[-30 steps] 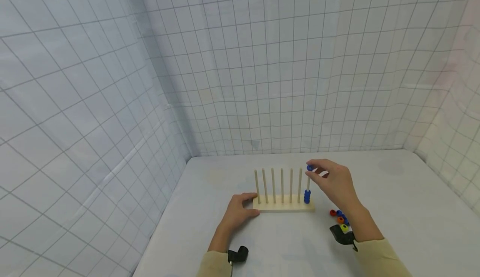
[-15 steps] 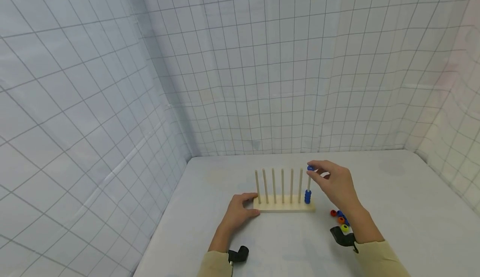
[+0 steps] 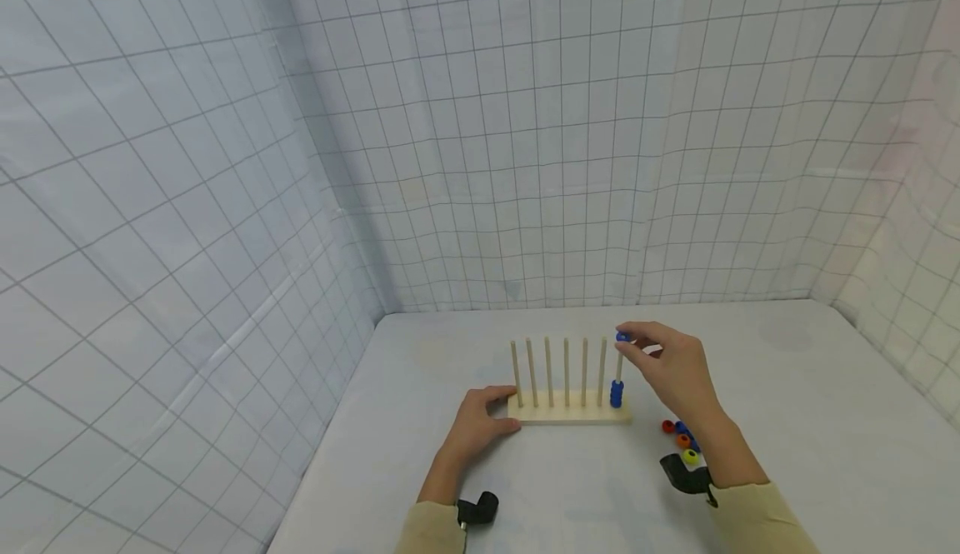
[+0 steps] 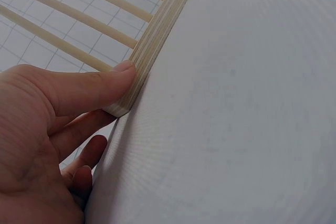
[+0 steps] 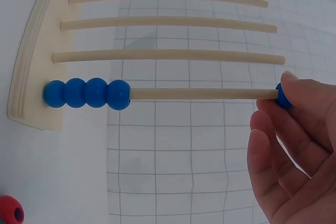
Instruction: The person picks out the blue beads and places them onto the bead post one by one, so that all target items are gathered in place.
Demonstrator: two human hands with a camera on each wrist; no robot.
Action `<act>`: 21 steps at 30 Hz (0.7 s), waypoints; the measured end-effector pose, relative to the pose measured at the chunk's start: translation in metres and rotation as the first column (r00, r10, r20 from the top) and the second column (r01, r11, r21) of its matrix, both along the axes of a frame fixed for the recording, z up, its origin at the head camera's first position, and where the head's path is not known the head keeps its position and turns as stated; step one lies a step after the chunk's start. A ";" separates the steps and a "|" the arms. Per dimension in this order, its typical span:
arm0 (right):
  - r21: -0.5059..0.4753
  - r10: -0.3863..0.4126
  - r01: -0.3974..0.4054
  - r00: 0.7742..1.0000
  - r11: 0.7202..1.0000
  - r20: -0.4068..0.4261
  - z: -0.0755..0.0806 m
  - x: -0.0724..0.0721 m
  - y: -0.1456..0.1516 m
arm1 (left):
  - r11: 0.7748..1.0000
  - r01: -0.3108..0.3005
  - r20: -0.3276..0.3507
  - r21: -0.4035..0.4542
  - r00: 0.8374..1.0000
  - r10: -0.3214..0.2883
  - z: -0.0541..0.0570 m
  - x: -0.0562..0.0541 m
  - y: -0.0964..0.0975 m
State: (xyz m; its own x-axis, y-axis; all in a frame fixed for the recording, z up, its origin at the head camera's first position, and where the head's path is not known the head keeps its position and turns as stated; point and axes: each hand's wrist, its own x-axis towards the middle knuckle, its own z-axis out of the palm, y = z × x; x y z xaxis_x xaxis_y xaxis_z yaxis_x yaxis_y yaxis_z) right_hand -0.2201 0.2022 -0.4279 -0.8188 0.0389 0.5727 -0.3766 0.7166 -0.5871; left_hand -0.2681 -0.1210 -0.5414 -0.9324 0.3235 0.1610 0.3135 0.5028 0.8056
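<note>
A wooden peg rack with several upright pegs stands on the table. Its left end is gripped by my left hand, the thumb on the front edge of the base in the left wrist view. At the rightmost peg, my right hand pinches a blue bead between thumb and finger, right at the peg's tip. Several blue beads sit stacked at the foot of that same peg. The other pegs are bare.
Right of the rack lie loose beads: a red bead, an orange bead, a yellow bead and some blue ones, partly behind the right forearm. White gridded cloth walls the white table at back and sides.
Little differs: the right hand with the blue bead stays at the top of the rightmost peg, dipping very slightly. The left hand keeps its hold on the rack.
</note>
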 end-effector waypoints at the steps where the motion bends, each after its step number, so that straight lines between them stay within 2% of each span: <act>1: -0.003 0.000 0.000 1.000 1.000 0.002 0.000 0.000 0.000 | 1.000 -0.004 0.001 -0.004 1.000 0.004 0.000 0.000 0.000; 8: -0.014 0.000 0.000 1.000 1.000 0.023 -0.003 -0.001 0.001 | 1.000 -0.008 -0.012 -0.019 1.000 0.008 -0.002 0.001 0.001; 21: -0.002 0.013 -0.013 0.999 1.000 0.041 -0.005 -0.004 0.004 | 1.000 -0.010 0.006 -0.018 1.000 0.010 0.002 0.002 0.000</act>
State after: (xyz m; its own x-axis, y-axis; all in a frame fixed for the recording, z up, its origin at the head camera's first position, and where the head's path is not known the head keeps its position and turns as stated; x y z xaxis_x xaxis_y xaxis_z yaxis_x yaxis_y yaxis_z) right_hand -0.2237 0.2057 -0.4326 -0.8421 0.0293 0.5386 -0.3613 0.7108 -0.6036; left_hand -0.2662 -0.1206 -0.5397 -0.9367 0.3167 0.1495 0.3034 0.5206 0.7981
